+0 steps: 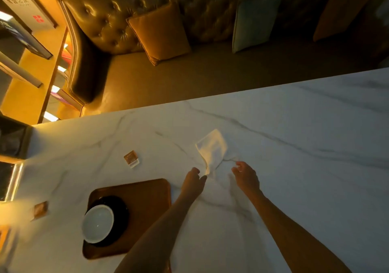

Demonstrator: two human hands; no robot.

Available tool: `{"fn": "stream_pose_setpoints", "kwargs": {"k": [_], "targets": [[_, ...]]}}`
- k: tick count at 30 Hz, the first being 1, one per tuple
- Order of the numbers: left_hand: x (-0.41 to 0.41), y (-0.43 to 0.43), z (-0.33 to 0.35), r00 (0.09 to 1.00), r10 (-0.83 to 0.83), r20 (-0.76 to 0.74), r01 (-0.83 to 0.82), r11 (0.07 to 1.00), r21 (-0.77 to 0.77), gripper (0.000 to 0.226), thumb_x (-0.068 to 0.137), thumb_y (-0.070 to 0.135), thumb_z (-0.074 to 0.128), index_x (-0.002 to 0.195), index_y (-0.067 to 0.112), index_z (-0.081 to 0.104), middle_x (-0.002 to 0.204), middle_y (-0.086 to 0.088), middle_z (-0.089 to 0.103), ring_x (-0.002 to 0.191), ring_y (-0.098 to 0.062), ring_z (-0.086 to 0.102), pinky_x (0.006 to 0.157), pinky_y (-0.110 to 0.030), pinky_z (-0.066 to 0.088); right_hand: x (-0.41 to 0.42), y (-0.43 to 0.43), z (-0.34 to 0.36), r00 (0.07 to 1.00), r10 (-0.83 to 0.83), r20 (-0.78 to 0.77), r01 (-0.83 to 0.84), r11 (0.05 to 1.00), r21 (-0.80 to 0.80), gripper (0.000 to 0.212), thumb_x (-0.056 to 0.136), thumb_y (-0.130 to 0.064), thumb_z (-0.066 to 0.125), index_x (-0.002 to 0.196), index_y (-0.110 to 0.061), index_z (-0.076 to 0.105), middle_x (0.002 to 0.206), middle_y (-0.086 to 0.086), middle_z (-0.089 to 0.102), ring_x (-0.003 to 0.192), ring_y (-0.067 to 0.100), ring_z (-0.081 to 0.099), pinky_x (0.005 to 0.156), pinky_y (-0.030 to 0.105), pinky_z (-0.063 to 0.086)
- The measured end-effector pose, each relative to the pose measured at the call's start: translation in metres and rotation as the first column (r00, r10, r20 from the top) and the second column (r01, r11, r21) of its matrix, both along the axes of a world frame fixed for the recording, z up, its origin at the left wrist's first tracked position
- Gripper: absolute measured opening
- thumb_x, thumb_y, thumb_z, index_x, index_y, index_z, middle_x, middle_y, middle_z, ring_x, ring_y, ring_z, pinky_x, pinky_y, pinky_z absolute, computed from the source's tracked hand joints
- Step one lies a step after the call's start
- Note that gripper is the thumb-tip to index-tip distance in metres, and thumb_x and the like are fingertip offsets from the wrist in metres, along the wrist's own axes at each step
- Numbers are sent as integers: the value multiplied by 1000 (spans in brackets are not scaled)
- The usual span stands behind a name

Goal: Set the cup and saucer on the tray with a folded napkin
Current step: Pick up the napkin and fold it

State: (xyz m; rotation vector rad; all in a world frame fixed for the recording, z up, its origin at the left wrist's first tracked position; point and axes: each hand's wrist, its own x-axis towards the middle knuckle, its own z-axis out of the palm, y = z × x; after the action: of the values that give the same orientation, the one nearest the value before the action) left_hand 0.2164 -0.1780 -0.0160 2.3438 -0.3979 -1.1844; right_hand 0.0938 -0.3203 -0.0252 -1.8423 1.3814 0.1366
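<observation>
We are pinching the napkin (212, 149) by its near corner with our left hand (193, 180) over the table (305, 146). Our right hand (245, 174) is curling just beside it, and we cannot tell whether it is gripping anything. The cup (97, 223) is sitting on its saucer (123, 206) on the tray (147, 190).

A white grey-veined marble worktop (294, 146) bears 1 small brown square card (131, 158); beyond it stands a tufted brown leather sofa (101, 20) with an orange cushion (160, 32).

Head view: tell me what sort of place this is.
Probably a café or lounge: a tufted leather bench with cushions runs along a marble-look table, where a wooden tray holds a cup on its saucer.
</observation>
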Motion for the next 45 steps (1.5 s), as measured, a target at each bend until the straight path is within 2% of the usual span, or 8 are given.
{"fn": "stream_pose_setpoints", "kwargs": {"k": [5,12,19,24,28,31,39,45], "targets": [[0,-33,-34,999,-26,44,24,998,57,40,93,31,59,122,5,55,125,-18,52,114,-33,55,95,-37,44,22,-26,-30,958,-281,56,272,953,132,43,90,-29,57,126,-9,47,123,16,60,112,36,57,92,44,47],[2,-43,-42,986,-56,155,62,997,-37,28,93,10,51,66,9,43,86,-29,54,88,-41,59,73,-44,43,13,-36,-44,934,-344,99,329,934,141,23,90,-20,56,105,-3,62,104,17,67,97,33,62,81,38,49],[19,-35,39,974,104,199,-3,892,-452,18,88,8,52,74,11,41,70,-4,40,65,-16,39,57,-27,33,1,-25,6,989,102,108,-127,959,255,18,89,-24,56,82,-7,57,82,18,63,73,27,60,67,33,44],[37,-35,130,924,-251,290,357,836,-416,19,99,10,44,101,3,61,95,-11,60,86,-21,54,79,-31,40,23,-13,105,849,283,446,-309,951,-15,42,92,-21,59,133,-21,50,133,-4,52,116,13,52,97,29,44],[39,-20,220,815,-366,449,534,775,-339,30,101,19,44,124,12,61,128,-7,62,111,-18,57,95,-28,45,38,4,206,717,491,494,-490,860,-143,48,91,-27,60,137,-26,44,143,-5,45,125,9,43,102,28,37],[43,8,289,784,-333,524,555,754,-352,26,99,22,48,119,17,63,121,1,61,104,-8,54,76,-11,37,38,20,271,736,548,399,-452,835,-313,46,87,-41,62,129,-22,53,133,0,55,119,17,52,95,32,44],[50,118,409,679,-191,709,633,641,-434,15,94,20,58,104,21,69,101,6,64,90,2,56,75,-14,43,27,106,400,533,658,531,-488,752,-442,16,86,-37,62,88,-27,51,98,6,62,88,26,64,75,40,58],[61,199,436,762,75,643,496,571,-654,6,90,27,63,92,29,68,88,18,60,84,9,57,65,-11,45,11,161,423,561,709,427,-662,694,-283,35,84,-43,64,115,-35,49,110,-10,59,97,10,65,70,24,58]]}}
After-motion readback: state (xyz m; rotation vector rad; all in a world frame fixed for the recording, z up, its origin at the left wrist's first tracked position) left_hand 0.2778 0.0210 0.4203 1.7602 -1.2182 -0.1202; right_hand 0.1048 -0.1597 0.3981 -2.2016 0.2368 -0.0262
